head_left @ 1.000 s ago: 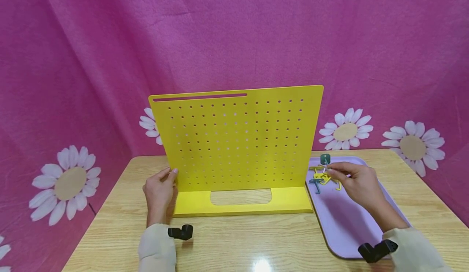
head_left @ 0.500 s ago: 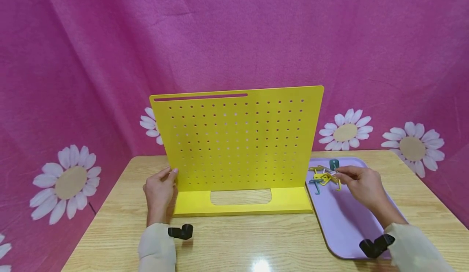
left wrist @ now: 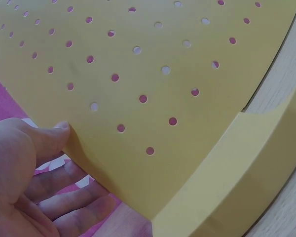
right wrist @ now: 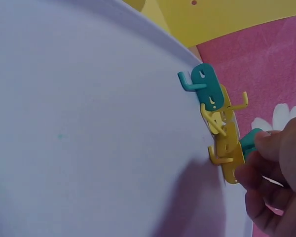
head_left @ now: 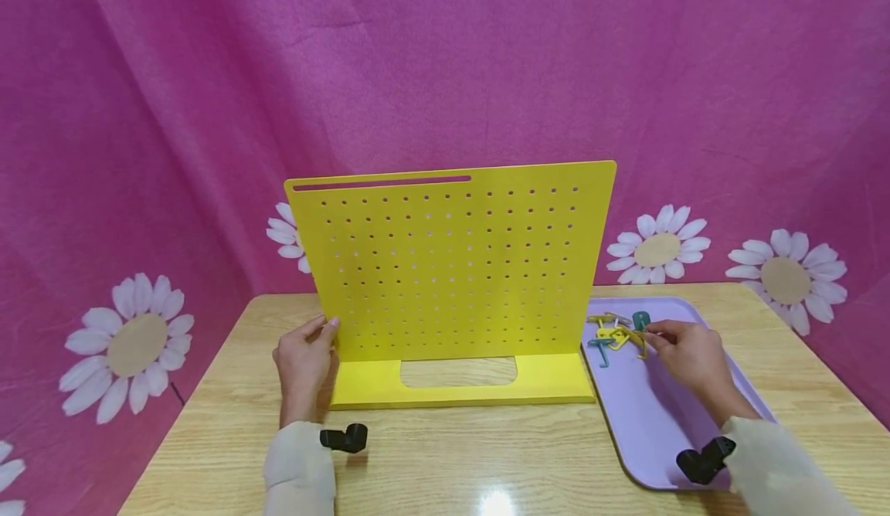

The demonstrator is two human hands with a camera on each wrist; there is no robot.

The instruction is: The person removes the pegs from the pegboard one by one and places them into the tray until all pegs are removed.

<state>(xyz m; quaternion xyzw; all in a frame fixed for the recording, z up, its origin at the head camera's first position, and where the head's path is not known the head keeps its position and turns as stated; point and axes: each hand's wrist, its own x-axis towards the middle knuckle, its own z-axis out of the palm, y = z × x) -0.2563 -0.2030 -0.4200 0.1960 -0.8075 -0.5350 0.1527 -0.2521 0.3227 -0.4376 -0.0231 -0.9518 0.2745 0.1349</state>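
Observation:
A yellow pegboard [head_left: 445,269] stands upright on its base, leaning slightly back. My left hand [head_left: 304,358] grips its lower left edge; in the left wrist view the thumb [left wrist: 54,136] lies on the front face and the fingers pass behind. Over the lilac tray [head_left: 660,431] at right, my right hand [head_left: 688,354] pinches a green pegboard hook [head_left: 641,320], partly hidden by the thumb in the right wrist view. Just left of those fingertips lies a heap of yellow hooks [head_left: 615,336], with another green hook [right wrist: 207,88] on it and a greyish piece [head_left: 616,317] behind.
The wooden table [head_left: 445,454] carries both board and tray. The tray's left rim runs close beside the board's base [head_left: 556,381]. A pink cloth [head_left: 445,68] with daisies hangs right behind the table.
My right hand has drawn the green hook to the right and slightly down, away from the heap. The left hand keeps its grip on the board's edge.

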